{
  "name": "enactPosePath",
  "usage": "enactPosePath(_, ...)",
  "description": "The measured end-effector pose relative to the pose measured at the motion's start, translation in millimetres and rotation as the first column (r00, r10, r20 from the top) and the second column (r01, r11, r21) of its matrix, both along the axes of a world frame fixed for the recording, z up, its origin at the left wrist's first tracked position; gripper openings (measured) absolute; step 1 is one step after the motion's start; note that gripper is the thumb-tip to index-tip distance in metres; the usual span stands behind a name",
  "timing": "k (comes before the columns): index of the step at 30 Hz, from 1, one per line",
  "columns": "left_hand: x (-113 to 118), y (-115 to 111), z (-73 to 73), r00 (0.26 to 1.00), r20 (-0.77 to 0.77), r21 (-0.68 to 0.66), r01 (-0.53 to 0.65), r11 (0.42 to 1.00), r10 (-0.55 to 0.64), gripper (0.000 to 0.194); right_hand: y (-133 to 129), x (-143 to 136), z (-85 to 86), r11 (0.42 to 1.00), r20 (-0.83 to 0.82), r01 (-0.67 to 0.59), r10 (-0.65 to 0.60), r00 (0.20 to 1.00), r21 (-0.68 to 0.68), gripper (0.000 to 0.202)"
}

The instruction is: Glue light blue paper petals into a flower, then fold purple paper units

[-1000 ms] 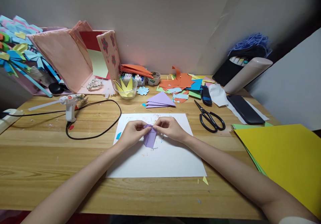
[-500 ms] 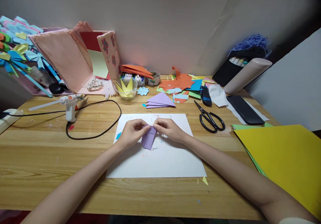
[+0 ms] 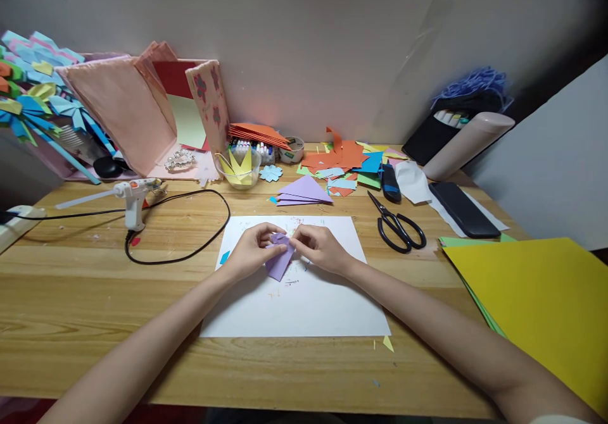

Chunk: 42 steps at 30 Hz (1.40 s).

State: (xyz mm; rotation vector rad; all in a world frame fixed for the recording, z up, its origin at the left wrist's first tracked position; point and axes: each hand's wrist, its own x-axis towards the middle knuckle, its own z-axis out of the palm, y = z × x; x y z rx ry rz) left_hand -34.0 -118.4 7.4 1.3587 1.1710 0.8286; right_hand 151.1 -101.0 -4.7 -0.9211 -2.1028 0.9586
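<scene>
A small folded piece of purple paper (image 3: 279, 264) is held over the white sheet (image 3: 304, 313), tilted with its lower end toward me. My left hand (image 3: 253, 250) pinches its upper part, thumb across the front and fingers behind. At its top right edge, my right hand (image 3: 317, 247) has thumb and index finger pressed together on the paper. Fingers hide part of the upper folds. Just beyond the sheet lies a small stack of purple paper triangles (image 3: 304, 191). A blue paper scrap (image 3: 225, 257) rests beside my left hand.
Black-handled scissors (image 3: 396, 223) and a dark phone (image 3: 463, 209) lie to the right, near yellow paper (image 3: 536, 291). A glue gun (image 3: 133, 202) with its looping cable stands left. Coloured scraps (image 3: 339, 158) and a clear cup (image 3: 240, 171) are at the back.
The purple paper has turned slightly, its lower end swinging left. My left thumb has shifted a little down the paper's front, and my right fingers have moved to its edge.
</scene>
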Motion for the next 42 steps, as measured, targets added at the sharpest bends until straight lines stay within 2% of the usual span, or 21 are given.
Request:
enactPosePath(3,0,-1,1.6,1.0,0.025,-0.007,-0.013,1.0,0.014,0.041,1,0,1.9,0.998,0.055,-0.052,0.054,0.997,-0.047,0.028)
enactPosePath(7,0,0,1.9,0.999,0.054,-0.012,-0.001,1.0,0.001,0.04,1,0,3.0,0.996,0.093,-0.08,0.083,0.992,-0.039,0.031)
enactPosePath(15,-2,2,1.4,0.994,0.069,-0.026,-0.077,0.997,0.079,0.042,4,0,1.0,0.98,0.029,-0.128,0.134,0.991,-0.154,0.027)
enactPosePath(20,-3,4,0.9,0.994,0.039,-0.009,-0.101,0.995,0.102,0.039,5,1,-0.1,0.971,-0.102,-0.038,0.014,0.995,-0.235,0.023)
enactPosePath(24,-2,2,3.0,0.999,0.008,-0.089,0.032,0.996,-0.031,0.037,7,1,-0.6,0.959,-0.163,-0.023,-0.024,0.986,-0.284,0.023)
enactPosePath(26,-1,1,5.1,0.999,0.02,-0.122,0.051,0.991,-0.049,0.033,7,1,-0.6,0.957,-0.179,-0.009,-0.045,0.983,-0.29,0.024)
enactPosePath(30,-1,0,8.8,0.997,0.049,-0.111,-0.059,0.992,0.065,0.032,9,0,-2.4,0.931,-0.257,-0.023,-0.076,0.963,-0.363,0.025)
enactPosePath(33,-1,0,10.1,0.984,0.115,-0.165,-0.114,0.98,0.134,0.034,10,-1,-4.6,0.903,-0.295,-0.055,-0.082,0.952,-0.426,0.03)
enactPosePath(39,3,-5,7.8,0.967,0.199,-0.326,-0.088,0.941,0.16,0.04,13,-2,-5.6,0.849,-0.37,-0.027,-0.201,0.907,-0.527,0.029)
enactPosePath(42,7,-7,6.8,0.971,0.173,-0.355,-0.093,0.93,0.163,0.04,12,-3,-6.8,0.854,-0.375,0.014,-0.243,0.895,-0.521,0.03)
